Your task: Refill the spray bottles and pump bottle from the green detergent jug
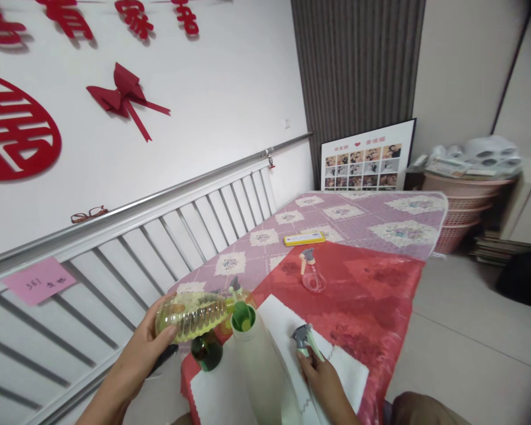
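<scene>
My left hand [144, 348] is wrapped round a clear plastic bottle of yellow liquid [192, 314], tipped on its side with its mouth at a green funnel [243, 317]. The funnel sits in the neck of a tall pale bottle [259, 369] standing on a white cloth [287, 319]. My right hand [321, 375] rests on the cloth and grips a grey and green spray head [304, 339]. A dark green bottle [207, 351] stands just below the tipped bottle.
A small pink spray bottle [312, 274] stands on the red cloth [371, 295], with a yellow flat case [304, 238] farther back on the pink patterned table [380, 212]. White railing [168, 236] runs along the left. Pink baskets [458, 206] stand at the back right.
</scene>
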`<act>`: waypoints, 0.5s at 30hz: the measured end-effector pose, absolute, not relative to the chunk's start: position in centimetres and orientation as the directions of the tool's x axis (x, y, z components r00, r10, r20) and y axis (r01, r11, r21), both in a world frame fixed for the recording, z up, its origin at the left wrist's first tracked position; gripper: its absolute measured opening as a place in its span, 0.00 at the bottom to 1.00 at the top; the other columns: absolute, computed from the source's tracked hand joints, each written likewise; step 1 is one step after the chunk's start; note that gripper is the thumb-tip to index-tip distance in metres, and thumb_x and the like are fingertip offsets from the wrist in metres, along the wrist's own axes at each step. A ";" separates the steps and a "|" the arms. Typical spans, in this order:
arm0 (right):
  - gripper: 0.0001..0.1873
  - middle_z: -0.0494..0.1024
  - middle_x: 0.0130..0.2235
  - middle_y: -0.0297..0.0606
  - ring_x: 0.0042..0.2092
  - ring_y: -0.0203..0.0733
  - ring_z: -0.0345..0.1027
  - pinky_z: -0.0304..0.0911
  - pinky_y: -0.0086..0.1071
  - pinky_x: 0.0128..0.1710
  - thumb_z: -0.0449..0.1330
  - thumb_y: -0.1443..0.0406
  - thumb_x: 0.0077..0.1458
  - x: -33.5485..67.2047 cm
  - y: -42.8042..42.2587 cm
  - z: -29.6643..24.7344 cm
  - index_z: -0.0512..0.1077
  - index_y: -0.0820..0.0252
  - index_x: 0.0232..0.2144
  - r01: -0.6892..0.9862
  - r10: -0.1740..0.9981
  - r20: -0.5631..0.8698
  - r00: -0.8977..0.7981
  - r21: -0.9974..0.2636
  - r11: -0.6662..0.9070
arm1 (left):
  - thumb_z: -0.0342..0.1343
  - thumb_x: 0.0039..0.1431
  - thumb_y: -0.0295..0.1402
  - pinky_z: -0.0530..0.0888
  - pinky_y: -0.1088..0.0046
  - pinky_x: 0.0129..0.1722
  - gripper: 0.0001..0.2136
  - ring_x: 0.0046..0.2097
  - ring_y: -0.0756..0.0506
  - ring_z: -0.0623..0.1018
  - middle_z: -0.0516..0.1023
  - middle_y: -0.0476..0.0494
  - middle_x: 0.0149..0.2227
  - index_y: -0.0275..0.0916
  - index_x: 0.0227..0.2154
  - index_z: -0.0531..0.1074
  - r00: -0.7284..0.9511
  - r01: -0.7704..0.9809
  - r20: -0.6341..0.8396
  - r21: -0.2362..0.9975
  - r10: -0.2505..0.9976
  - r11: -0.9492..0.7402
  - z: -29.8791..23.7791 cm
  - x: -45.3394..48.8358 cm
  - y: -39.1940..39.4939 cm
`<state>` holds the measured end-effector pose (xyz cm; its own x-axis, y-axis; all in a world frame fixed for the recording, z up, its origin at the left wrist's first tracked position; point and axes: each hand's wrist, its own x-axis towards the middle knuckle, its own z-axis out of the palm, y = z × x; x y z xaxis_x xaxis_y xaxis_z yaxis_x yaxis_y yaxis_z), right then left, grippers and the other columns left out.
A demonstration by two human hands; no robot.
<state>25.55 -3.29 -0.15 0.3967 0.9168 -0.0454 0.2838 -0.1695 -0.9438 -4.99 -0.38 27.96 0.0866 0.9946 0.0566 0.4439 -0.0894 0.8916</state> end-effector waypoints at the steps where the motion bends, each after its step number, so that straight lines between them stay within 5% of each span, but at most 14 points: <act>1: 0.19 0.70 0.17 0.29 0.23 0.42 0.68 0.60 0.31 0.27 0.50 0.49 0.51 25.6 -3.3 -0.1 0.71 0.55 0.30 0.285 0.918 -0.046 0.394 -0.943 -0.170 | 0.59 0.48 0.53 0.72 0.64 0.49 0.39 0.56 0.35 0.71 0.68 0.37 0.59 0.40 0.60 0.57 0.085 0.443 0.057 0.892 0.995 -0.089 28.0 -5.0 -0.4; 15: 0.18 0.68 0.17 0.28 0.23 0.41 0.67 0.59 0.31 0.27 0.50 0.49 0.51 25.5 -3.2 -0.3 0.69 0.55 0.28 0.285 0.922 -0.049 0.385 -0.944 -0.170 | 0.60 0.47 0.51 0.73 0.64 0.49 0.37 0.55 0.35 0.71 0.69 0.38 0.59 0.41 0.59 0.60 0.065 0.438 0.096 0.892 0.993 -0.114 27.9 -5.1 -0.2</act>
<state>25.53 -3.19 -0.31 0.3852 0.9215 -0.0495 0.2845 -0.1696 -0.9436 -5.09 -0.25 27.91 0.0647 0.9933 0.0956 0.4375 -0.1143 0.8919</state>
